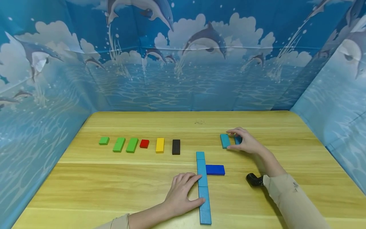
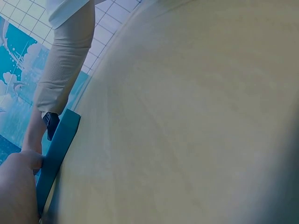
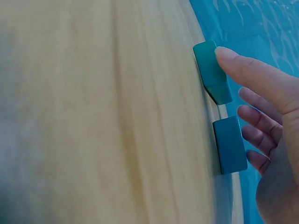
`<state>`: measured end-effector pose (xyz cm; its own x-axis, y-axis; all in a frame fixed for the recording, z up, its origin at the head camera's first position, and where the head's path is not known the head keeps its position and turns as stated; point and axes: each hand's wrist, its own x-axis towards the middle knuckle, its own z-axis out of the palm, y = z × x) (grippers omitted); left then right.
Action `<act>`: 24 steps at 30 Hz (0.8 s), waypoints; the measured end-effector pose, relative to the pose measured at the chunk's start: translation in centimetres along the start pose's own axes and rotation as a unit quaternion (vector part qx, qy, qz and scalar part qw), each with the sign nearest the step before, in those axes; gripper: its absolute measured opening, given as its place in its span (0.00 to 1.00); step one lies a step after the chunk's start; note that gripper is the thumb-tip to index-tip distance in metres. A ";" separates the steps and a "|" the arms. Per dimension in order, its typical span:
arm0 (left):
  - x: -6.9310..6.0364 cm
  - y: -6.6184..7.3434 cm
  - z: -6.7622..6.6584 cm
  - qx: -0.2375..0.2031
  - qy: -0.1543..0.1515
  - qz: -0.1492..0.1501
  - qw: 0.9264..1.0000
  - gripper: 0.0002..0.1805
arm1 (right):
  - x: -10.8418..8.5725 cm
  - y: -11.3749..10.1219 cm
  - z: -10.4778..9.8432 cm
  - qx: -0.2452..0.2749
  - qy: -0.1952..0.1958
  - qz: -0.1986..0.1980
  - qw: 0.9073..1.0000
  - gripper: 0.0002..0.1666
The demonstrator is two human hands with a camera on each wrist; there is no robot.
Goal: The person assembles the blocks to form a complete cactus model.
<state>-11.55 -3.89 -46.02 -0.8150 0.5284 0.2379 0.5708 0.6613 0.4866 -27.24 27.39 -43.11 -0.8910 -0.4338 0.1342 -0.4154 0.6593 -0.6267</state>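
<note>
One dolphin backdrop (image 1: 171, 86) walled in a wooden tabletop (image 1: 85, 187)

The left hand (image 1: 183, 194), released and with its fingers apart, lay toward the near edge, forefinger and thumb resting on a light blue row (image 1: 202, 176) of three blocks that ran from mid-surface toward that edge. Nearer the far right corner, the right hand (image 1: 248, 143) curved its thumb and forefinger about the ends of a turquoise block (image 1: 225, 141); whether it was grasping could not be told. A second turquoise block (image 3: 231, 145) lay just beside, under that hand. Touching the row's flank toward the right edge was a dark blue block (image 1: 215, 170). Between the row and the left edge, roughly parallel to the far edge, stretched a black block (image 1: 176, 147), a yellow block (image 1: 159, 145), two green blocks (image 1: 132, 145) and, smallest, a short green block (image 1: 104, 140) and a red block (image 1: 144, 143).
</note>
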 end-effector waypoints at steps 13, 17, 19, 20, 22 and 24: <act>0.0 0.1 -0.2 -0.006 -0.005 -0.007 1.000 0.35 | 0.5 0.0 0.1 -0.025 -0.025 0.005 0.999 0.39; 0.0 0.1 -0.2 -0.002 -0.002 -0.004 1.000 0.35 | 0.6 -0.2 0.2 -0.015 -0.021 0.011 1.000 0.38; 0.0 0.1 -0.2 0.000 -0.001 -0.002 1.000 0.35 | 0.6 -0.6 0.3 -0.008 -0.018 0.010 1.000 0.38; 0.0 0.1 -0.2 -0.001 -0.001 -0.003 1.000 0.35 | 0.6 -0.8 0.3 -0.008 -0.017 0.007 1.000 0.38; 0.0 0.1 -0.2 -0.002 -0.002 -0.003 1.000 0.35 | 0.5 -1.4 0.5 -0.007 -0.017 -0.001 1.000 0.37; 0.0 0.1 -0.2 -0.001 -0.003 -0.003 1.000 0.35 | 0.3 -1.9 0.8 -0.007 -0.021 -0.013 1.000 0.37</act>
<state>-11.51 -3.89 -45.79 -0.8182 0.5272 0.2292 0.5650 0.6638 0.4900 -26.54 25.51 -42.49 -0.8717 -0.4760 0.1164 -0.4401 0.6559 -0.6132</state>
